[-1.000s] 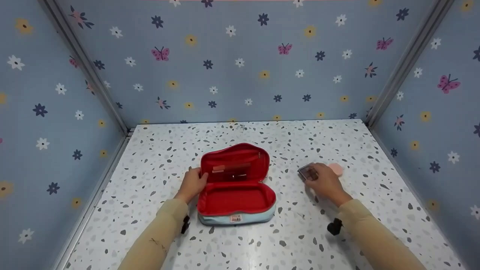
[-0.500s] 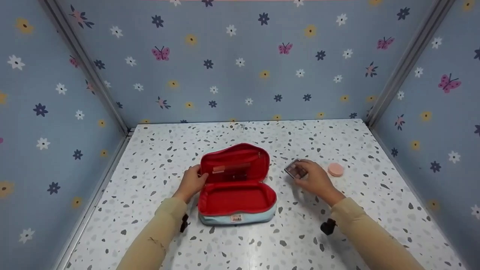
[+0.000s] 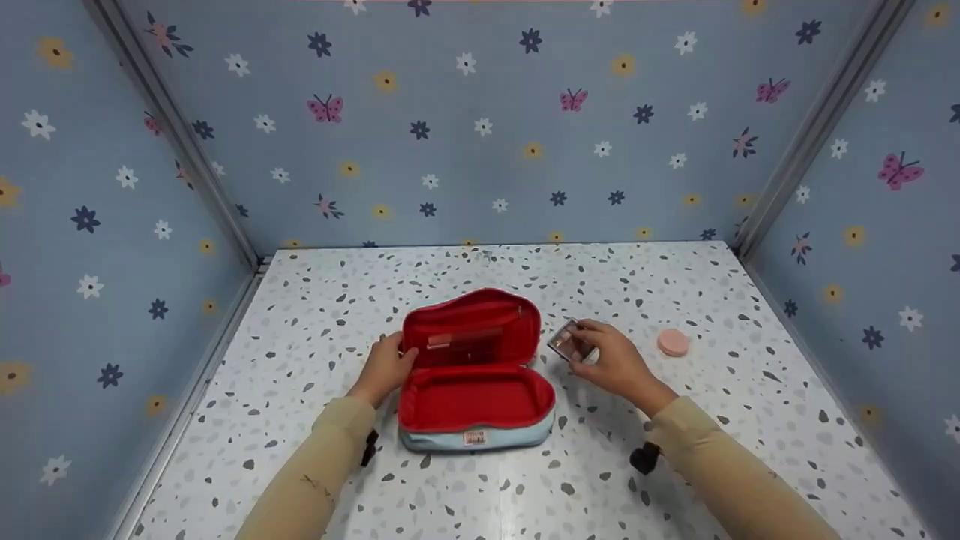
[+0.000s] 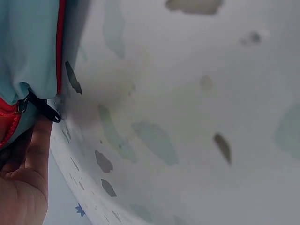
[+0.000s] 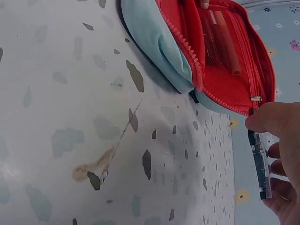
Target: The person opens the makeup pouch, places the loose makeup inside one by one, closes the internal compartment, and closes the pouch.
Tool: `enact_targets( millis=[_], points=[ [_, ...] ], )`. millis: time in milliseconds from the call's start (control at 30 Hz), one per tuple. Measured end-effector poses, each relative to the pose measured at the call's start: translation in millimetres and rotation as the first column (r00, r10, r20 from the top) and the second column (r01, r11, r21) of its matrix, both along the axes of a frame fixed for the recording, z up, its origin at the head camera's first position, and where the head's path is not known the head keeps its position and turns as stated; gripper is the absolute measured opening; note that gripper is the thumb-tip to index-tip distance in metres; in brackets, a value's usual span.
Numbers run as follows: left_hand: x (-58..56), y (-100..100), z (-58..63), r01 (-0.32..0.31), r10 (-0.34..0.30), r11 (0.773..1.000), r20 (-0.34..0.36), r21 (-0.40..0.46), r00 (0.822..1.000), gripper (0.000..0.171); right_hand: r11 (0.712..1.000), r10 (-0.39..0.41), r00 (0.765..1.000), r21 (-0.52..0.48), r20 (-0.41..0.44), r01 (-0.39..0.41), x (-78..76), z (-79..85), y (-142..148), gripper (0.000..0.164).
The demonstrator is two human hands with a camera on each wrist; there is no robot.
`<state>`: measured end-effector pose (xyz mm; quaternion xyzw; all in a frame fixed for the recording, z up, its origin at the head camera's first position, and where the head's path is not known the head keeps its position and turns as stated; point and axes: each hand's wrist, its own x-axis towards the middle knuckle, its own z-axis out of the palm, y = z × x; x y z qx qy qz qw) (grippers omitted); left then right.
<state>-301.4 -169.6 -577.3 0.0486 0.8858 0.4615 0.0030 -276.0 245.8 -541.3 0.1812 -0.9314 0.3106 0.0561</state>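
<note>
A light blue zip pouch (image 3: 517,436) with a red lining lies unzipped, its lid (image 3: 472,306) raised at the back. My left hand (image 3: 385,369) grips the left edge of that lid, thumb inside and fingers behind. In the left wrist view a black zipper pull (image 4: 44,110) hangs beside its fingers. My right hand (image 3: 619,367) pinches a small clear-lidded makeup palette (image 3: 568,343) between thumb and fingers, just right of the lid. The right wrist view shows this palette edge-on. Slim orange tubes (image 5: 227,44) sit behind the lid's red mesh pocket; the lower compartment's red floor is bare.
A round pink case (image 3: 673,343) lies on the speckled white tabletop (image 3: 495,495) to the right of my right hand. Patterned blue walls (image 3: 480,165) rise behind the table and on both sides, with metal strips at the corners.
The right hand has carried the palette leftward, away from the round pink case and closer to the pouch. My left hand has stayed at the lid's edge.
</note>
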Motion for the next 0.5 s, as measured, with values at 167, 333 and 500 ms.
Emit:
enact_targets(
  millis=[167,333,500],
  points=[
    [0.0,0,0.2,0.009,-0.010,0.999,-0.046,-0.031,0.999,0.028,0.999,0.034,0.999,0.010,-0.023,-0.034,2.0,1.6,-9,0.053],
    [-0.6,0,-1.4,0.007,-0.008,1.000,-0.045,-0.030,0.999,0.027,0.994,0.109,0.991,0.018,-0.076,-0.108,5.0,3.1,-17,0.052],
    [-1.4,0,-1.7,0.004,-0.004,1.000,-0.022,-0.023,1.000,0.029,0.980,0.201,0.975,0.026,-0.098,-0.199,7.6,5.1,-26,0.052]
  ],
)
